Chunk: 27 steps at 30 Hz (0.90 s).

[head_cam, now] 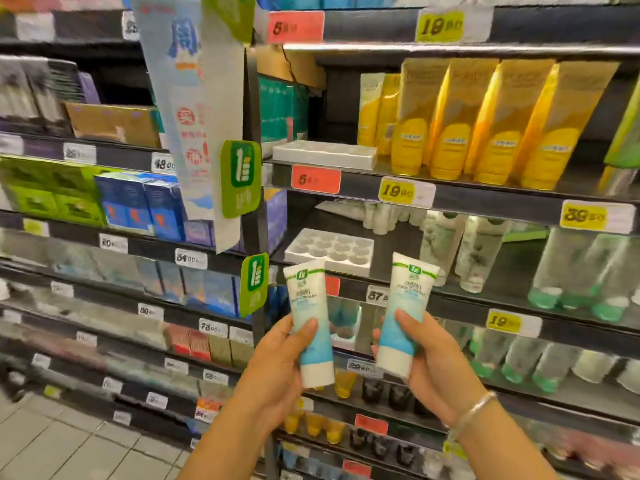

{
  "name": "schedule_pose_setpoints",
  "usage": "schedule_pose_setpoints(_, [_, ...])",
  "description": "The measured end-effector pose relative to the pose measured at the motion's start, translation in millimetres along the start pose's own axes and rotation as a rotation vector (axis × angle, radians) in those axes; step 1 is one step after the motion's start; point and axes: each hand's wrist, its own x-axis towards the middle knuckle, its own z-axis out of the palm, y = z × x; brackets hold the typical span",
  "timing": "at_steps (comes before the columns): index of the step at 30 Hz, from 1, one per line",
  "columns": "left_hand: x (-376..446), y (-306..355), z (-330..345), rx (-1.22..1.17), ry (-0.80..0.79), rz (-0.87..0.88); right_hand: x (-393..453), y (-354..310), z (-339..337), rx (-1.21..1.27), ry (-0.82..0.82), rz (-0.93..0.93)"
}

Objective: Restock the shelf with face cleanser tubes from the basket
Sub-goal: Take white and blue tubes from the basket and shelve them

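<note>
I hold two white and light-blue face cleanser tubes upright, caps down, in front of the shelf. My left hand [277,362] grips the left tube [310,320] around its lower half. My right hand [426,358] grips the right tube [403,313] the same way; a silver bracelet sits on that wrist. Just behind the tubes, on the middle shelf, lies a white holder tray [330,249] with round sockets, none of them filled. A second white tray [323,154] lies on the shelf above. The basket is out of view.
Yellow tubes [485,123] fill the upper shelf to the right. Clear bottles with green caps [575,268] stand right of the socket tray. Boxed goods fill the left bay, and a paper banner [197,109] hangs by the dividing post. Tiled floor shows at lower left.
</note>
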Motion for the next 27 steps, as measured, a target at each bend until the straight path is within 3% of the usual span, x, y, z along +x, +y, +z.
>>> schedule_pose_setpoints(13, [120.9, 23.9, 6.1, 0.049, 0.157, 0.051, 166.0, -21.9, -8.2, -0.141, -0.057, -0.009])
schedule_pose_setpoints(17, [140.7, 27.5, 6.5, 0.046, 0.205, 0.095, 207.6, -27.8, 2.8, -0.269, -0.062, -0.029])
schedule_pose_setpoints(27, [163.9, 42.2, -5.8, 0.066, 0.252, 0.144, 275.8, -30.6, 32.2, -0.270, -0.013, 0.072])
